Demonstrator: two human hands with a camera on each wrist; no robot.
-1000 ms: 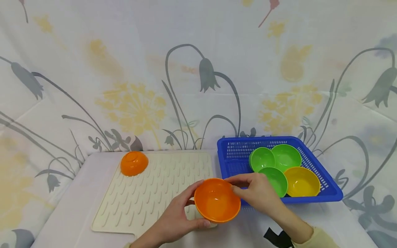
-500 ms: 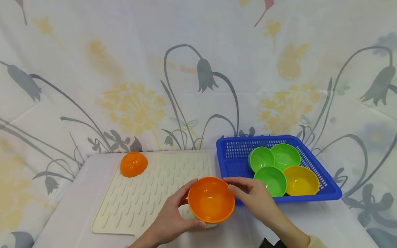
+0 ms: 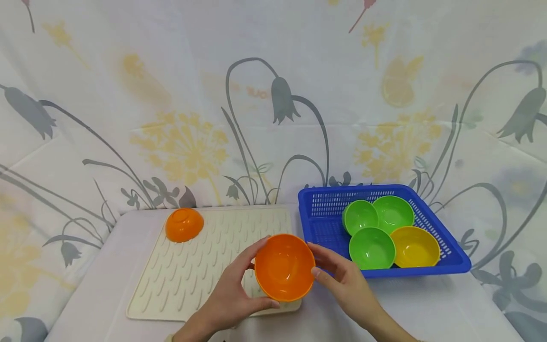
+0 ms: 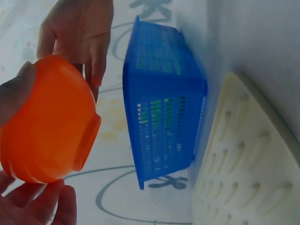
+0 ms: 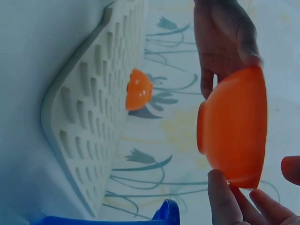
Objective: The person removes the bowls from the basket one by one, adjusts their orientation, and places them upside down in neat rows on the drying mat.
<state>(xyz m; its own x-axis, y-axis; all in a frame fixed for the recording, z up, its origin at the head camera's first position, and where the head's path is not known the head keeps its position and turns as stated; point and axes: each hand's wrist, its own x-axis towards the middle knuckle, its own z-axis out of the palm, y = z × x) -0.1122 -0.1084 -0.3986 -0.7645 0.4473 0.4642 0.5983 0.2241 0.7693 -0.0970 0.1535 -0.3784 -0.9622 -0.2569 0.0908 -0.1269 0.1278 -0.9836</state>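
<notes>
An orange bowl (image 3: 285, 268) is held up in front of me, its inside facing the head camera. My left hand (image 3: 231, 294) grips it from the left, thumb at the lower rim and fingers around the far side. On the other side, my right hand (image 3: 352, 289) has its fingers against the outer wall and its thumb tip right at the rim in the head view. The right wrist view shows the bowl (image 5: 236, 126) side-on, foot ring to the left. A second orange bowl (image 3: 184, 225) lies upside down on the cream ridged drying mat (image 3: 222, 251), at its far left corner.
A blue perforated basket (image 3: 325, 232) stands right of the mat. Inside are green bowls (image 3: 372, 248) and a yellow bowl (image 3: 415, 247), gathered towards its right side. White cloth (image 3: 410, 304) covers the table, and a flowered curtain (image 3: 196, 95) hangs behind.
Both hands have moved left and slightly up with the orange bowl. The right thumb has shifted from over the rim's upper right to its right edge.
</notes>
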